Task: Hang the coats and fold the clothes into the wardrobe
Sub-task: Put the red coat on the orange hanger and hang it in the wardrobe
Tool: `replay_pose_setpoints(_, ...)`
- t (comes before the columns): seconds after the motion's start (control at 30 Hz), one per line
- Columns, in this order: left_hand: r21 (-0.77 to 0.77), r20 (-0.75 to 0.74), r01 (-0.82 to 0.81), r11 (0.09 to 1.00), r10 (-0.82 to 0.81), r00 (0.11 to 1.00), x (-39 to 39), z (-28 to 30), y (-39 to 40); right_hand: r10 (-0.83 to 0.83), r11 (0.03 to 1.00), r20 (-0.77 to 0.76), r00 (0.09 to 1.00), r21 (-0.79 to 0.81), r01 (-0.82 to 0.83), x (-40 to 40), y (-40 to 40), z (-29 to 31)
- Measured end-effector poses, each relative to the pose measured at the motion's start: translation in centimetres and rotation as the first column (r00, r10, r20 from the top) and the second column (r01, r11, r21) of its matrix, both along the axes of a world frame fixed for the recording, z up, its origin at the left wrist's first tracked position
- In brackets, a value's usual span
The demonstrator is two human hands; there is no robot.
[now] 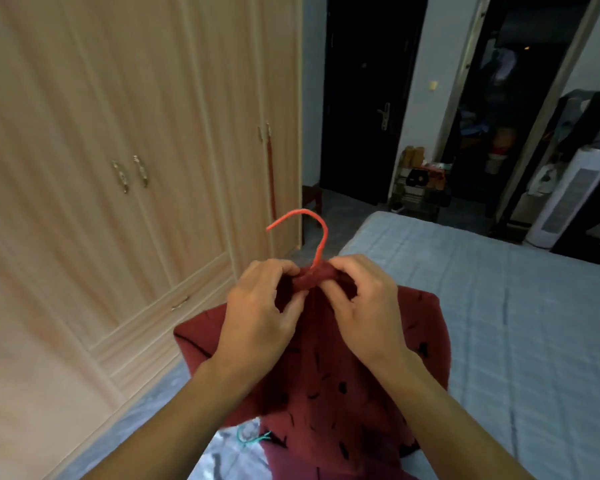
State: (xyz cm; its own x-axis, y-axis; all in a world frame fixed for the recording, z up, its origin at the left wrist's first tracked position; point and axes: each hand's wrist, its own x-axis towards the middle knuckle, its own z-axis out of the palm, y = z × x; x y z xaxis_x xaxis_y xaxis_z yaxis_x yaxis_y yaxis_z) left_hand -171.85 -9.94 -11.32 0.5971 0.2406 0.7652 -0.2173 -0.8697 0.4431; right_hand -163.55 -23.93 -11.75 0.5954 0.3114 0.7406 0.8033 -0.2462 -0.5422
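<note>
Both hands are up in front of the person, pinching the neck of a dark red garment (329, 382) where it bunches around the stem of a hanger (317, 237). The left hand (257, 317) has thumb and fingers closed on the gathered cloth from the left; the right hand (361, 313) grips the same thick, ribbed roll of fabric from the right, fingers curled tight. The hanger's hook is thin, orange-red and smoothly curved, rising clear above the knuckles — the rest of it is hidden inside the cloth. The garment looks soft and matte, scattered with small black dashes, and hangs down over the near edge of the bed (499, 306), whose pale blue cover is quilted in faint squares. A scrap of teal thread (253, 439) shows just beside the hem on the left. To the left stands the wardrobe (101, 133) — light wood-grain panels with raised mouldings, doors closed, and small curved metal handles (130, 174) set in pairs. A dark doorway (368, 98) sits beyond the bed.
</note>
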Motion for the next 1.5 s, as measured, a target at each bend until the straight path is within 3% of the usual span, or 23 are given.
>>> replay_pose_setpoints(0.33,0.018,0.124,-0.338,0.941,0.334,0.935,-14.6,4.8,4.9,0.357,0.930,0.062,0.932,0.064,-0.361,-10.5,8.2,5.7)
replay_pose_setpoints(0.6,0.032,0.155,-0.497,0.867,0.487,0.860,-25.8,6.6,12.5,0.524,0.850,0.017,0.852,0.051,-0.524,-20.0,18.2,6.7)
replay_pose_setpoints(0.77,-0.139,0.110,-0.509,0.849,0.524,0.845,-34.4,5.8,19.4,0.723,0.687,-0.194,0.663,0.093,-0.721,-27.7,26.4,6.4)
replay_pose_setpoints(0.97,-0.271,0.069,-0.542,0.796,0.578,0.813,-44.3,4.0,26.7,0.821,0.541,-0.203,0.533,-0.017,-0.841,-36.9,35.8,5.9)
replay_pose_setpoints(1.17,-0.327,0.031,-0.565,0.757,0.606,0.795,-50.3,2.0,32.2,0.879,0.414,-0.251,0.406,-0.022,-0.910,-42.9,42.0,4.5)
replay_pose_setpoints(1.33,-0.197,-0.032,-0.585,0.787,0.591,0.806,-52.1,0.9,36.5,0.866,0.406,-0.313,0.389,-0.012,-0.914,-44.1,45.9,2.5)
replay_pose_setpoints(1.5,-0.043,-0.138,-0.595,0.803,0.585,0.799,-51.3,0.4,40.3,0.851,0.456,-0.301,0.430,0.019,-0.890,-42.8,49.8,0.6)
